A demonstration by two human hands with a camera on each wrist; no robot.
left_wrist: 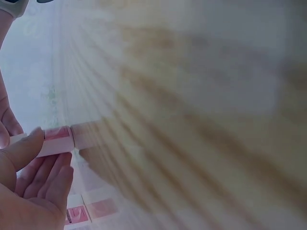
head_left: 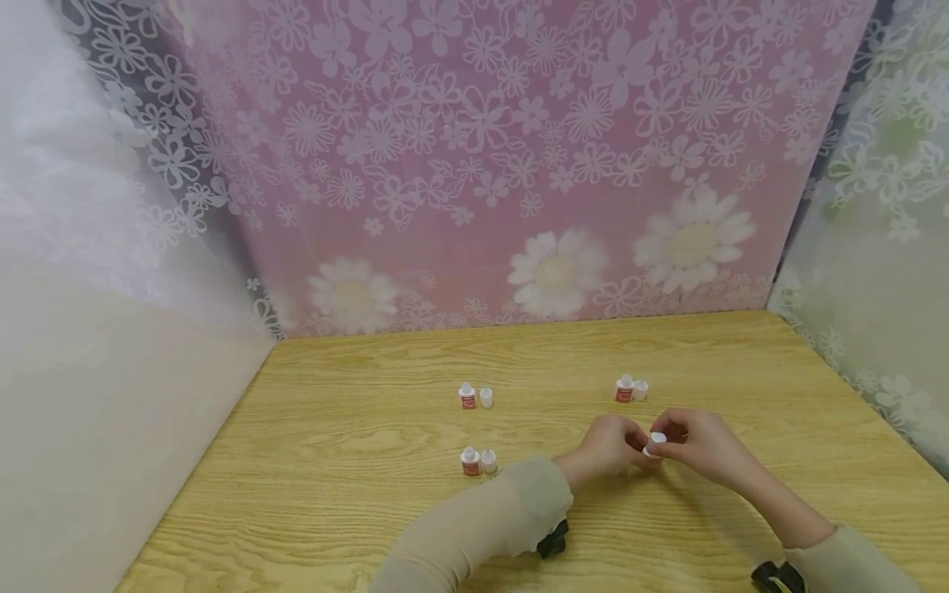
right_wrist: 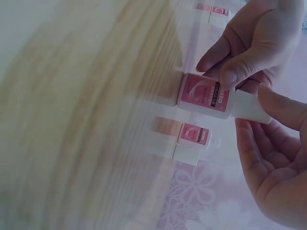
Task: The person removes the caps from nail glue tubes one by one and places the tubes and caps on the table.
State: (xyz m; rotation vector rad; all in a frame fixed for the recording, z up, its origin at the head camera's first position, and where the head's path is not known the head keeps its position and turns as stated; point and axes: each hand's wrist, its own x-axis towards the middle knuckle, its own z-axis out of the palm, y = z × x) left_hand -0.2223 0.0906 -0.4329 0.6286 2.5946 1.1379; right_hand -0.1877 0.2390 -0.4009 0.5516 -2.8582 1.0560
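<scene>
On the right side of the table, my left hand (head_left: 610, 443) holds a small white bottle (right_wrist: 204, 96) with a pinkish-red label, thumb and fingers on its sides. The bottle stands upright, its base at the tabletop. Its white cap (right_wrist: 252, 106) sits on top, pinched between the thumb and fingers of my right hand (head_left: 704, 445). In the head view the hands hide most of this bottle. Just behind them is a similar bottle (head_left: 624, 390) without its cap, and a loose white cap (head_left: 641, 390) stands beside it.
To the left stand two more uncapped bottles, one farther back (head_left: 468, 399) and one nearer (head_left: 470, 463). Each has a loose cap to its right, a far cap (head_left: 486, 398) and a near cap (head_left: 488, 461). Flowered sheets (head_left: 445, 165) enclose the wooden table (head_left: 334, 511).
</scene>
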